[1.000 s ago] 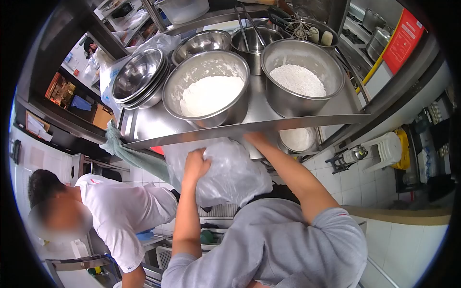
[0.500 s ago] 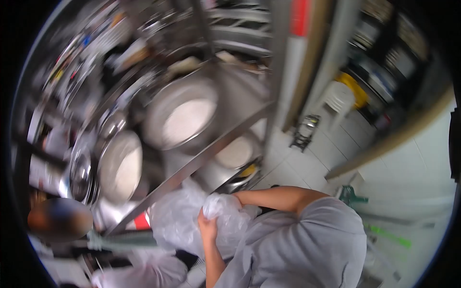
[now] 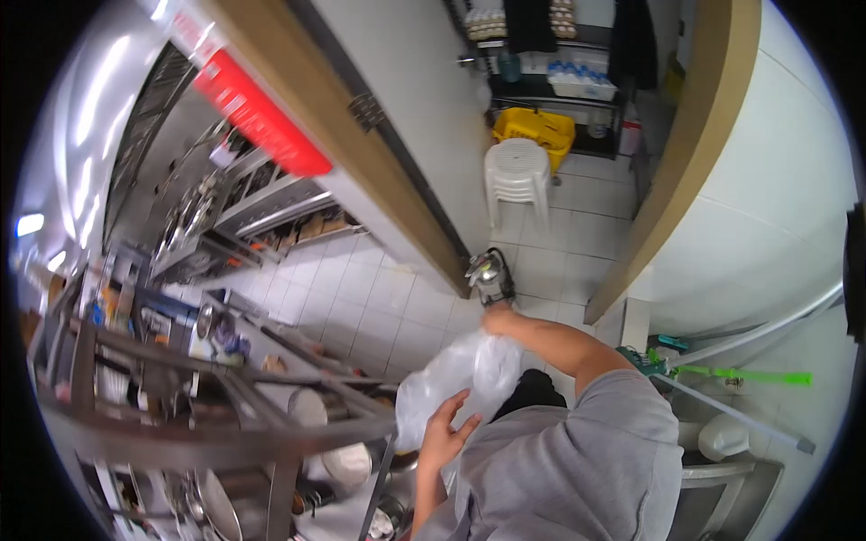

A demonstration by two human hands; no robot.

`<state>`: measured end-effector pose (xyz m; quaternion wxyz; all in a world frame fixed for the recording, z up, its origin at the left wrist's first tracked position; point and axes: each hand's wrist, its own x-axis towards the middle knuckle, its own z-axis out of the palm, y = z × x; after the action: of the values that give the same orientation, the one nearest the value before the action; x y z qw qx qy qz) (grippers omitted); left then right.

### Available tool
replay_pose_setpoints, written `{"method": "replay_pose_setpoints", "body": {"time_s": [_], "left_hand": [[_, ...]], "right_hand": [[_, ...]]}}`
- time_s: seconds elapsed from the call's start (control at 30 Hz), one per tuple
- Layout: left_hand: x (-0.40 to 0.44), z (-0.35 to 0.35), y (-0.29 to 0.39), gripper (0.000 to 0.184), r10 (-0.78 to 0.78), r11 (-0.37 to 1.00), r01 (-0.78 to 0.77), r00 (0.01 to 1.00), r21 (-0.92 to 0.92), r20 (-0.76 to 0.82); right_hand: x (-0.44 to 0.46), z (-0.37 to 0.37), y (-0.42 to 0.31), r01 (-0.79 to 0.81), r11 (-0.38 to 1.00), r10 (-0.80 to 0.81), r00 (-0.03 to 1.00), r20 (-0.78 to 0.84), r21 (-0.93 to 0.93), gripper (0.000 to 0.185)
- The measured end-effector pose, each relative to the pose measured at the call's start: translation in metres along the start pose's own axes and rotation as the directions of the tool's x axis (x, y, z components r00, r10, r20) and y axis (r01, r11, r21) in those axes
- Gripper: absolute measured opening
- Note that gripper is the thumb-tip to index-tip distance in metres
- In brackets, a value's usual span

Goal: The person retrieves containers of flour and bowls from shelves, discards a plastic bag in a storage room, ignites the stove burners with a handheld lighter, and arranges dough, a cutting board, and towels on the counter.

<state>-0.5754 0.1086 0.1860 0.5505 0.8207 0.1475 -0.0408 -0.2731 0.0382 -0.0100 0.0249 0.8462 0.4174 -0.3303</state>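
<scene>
White bag [image 3: 451, 374] in tow just right of the rack [image 3: 207, 444], now turning away to face the far stools [image 3: 518, 167], gripping plastic with the right hand [image 3: 502, 321], spreading the left hand [image 3: 446, 435] loose beside it, seemingly shifting work off the rack.

fingers of the right hand [image 3: 501, 318] partly hidden from us, red sign [image 3: 262, 117] with lettering too small to read, grey shirt [image 3: 577, 460] cut off by the bottom edge
</scene>
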Motion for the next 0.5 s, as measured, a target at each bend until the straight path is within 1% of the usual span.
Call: {"method": "replay_pose_setpoints", "body": {"time_s": [0.03,0.07,0.1,0.13,0.17,0.2,0.23,0.27,0.3,0.33,0.37,0.4,0.47,0.5], "left_hand": [[0.029,0.008,0.021,0.060,0.084,0.996,-0.085,0.993,0.001,0.084],[0.059,0.014,0.030,0.068,0.250,0.963,-0.254,0.967,0.089,0.051],[0.085,0.017,0.051,0.068,0.257,0.962,-0.262,0.964,0.078,0.072],[0.108,0.018,0.075,0.076,0.337,0.917,-0.316,0.940,0.243,-0.051],[0.132,0.019,0.095,0.084,0.426,0.852,-0.335,0.890,0.403,-0.161],[0.154,0.018,0.108,0.094,0.443,0.799,-0.271,0.869,0.537,-0.220],[0.175,0.016,0.117,0.105,0.468,0.730,-0.192,0.840,0.656,-0.274],[0.200,0.011,0.120,0.105,0.471,0.734,-0.209,0.843,0.647,-0.262],[0.228,0.007,0.115,0.109,0.481,0.728,-0.240,0.846,0.642,-0.229],[0.253,0.008,0.106,0.114,0.491,0.722,-0.271,0.849,0.636,-0.195],[0.279,0.013,0.092,0.114,0.492,0.723,-0.287,0.852,0.628,-0.178],[0.309,0.021,0.076,0.110,0.525,0.784,-0.436,0.845,0.441,-0.097],[0.356,0.043,0.064,0.107,0.578,0.800,-0.564,0.816,0.207,-0.013],[0.374,0.059,0.059,0.097,0.504,0.863,-0.503,0.864,0.045,-0.006]], "right_hand": [[-0.027,-0.030,0.028,-0.223,0.969,0.236,0.963,-0.128,0.107,0.039],[-0.040,-0.046,0.056,-0.231,0.965,0.262,0.887,-0.380,0.125,0.038],[-0.054,-0.060,0.081,-0.240,0.961,0.271,0.749,-0.605,0.135,0.037],[-0.074,-0.077,0.098,-0.183,0.977,0.194,0.562,-0.804,0.108,0.036],[-0.097,-0.095,0.112,-0.137,0.989,0.101,0.333,-0.938,0.058,0.035],[-0.123,-0.114,0.119,-0.161,0.985,0.110,0.336,-0.935,0.059,0.035],[-0.148,-0.133,0.121,-0.025,1.000,0.020,0.252,-0.968,0.014,0.032],[-0.164,-0.148,0.125,0.110,0.993,-0.061,0.154,-0.986,-0.045,0.029],[-0.170,-0.155,0.128,0.090,0.995,-0.052,0.159,-0.986,-0.037,0.029],[-0.175,-0.158,0.127,0.235,0.970,-0.065,0.037,-0.997,-0.054,0.031],[-0.177,-0.160,0.125,0.373,0.924,-0.058,-0.088,-0.994,-0.087,0.034],[-0.180,-0.163,0.123,0.355,0.932,-0.051,-0.085,-0.995,-0.078,0.034],[-0.180,-0.168,0.115,0.596,0.802,0.115,-0.090,-0.989,0.039,0.043],[-0.164,-0.160,0.111,0.578,0.815,0.113,-0.090,-0.989,0.041,0.043]]}}
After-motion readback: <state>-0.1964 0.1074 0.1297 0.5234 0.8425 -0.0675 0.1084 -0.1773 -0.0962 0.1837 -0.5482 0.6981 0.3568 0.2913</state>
